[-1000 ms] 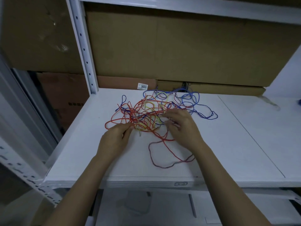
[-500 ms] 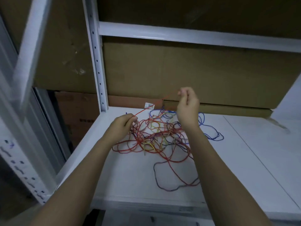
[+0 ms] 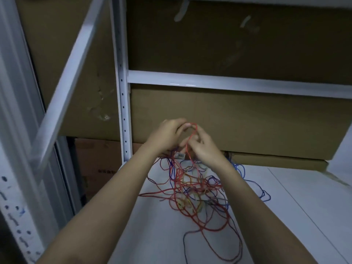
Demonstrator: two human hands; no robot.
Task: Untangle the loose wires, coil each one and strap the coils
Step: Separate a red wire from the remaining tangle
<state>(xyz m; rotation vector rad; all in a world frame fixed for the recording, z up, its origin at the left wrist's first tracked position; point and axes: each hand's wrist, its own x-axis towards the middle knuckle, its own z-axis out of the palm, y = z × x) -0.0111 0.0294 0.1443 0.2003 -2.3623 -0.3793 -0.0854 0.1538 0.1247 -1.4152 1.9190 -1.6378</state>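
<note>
A tangle of wires (image 3: 196,191), red, blue and yellow, lies on the white shelf (image 3: 285,216). Both my hands are raised above the tangle, close together. A red wire (image 3: 192,130) arches in a small loop between them and runs down into the pile. My left hand (image 3: 167,136) holds the loop's top with curled fingers. My right hand (image 3: 203,147) pinches the same red wire just below. Part of the tangle hangs lifted under the hands.
A white perforated upright post (image 3: 122,111) stands just left of my hands. Brown cardboard boxes (image 3: 238,119) fill the back of the shelf under a white crossbeam (image 3: 228,83). A small numbered label (image 3: 180,155) shows below my hands.
My hands rose from the pile and came together, the right one first pulling a red wire up. The wire now forms a loop between both hands. The view tilted upward.
</note>
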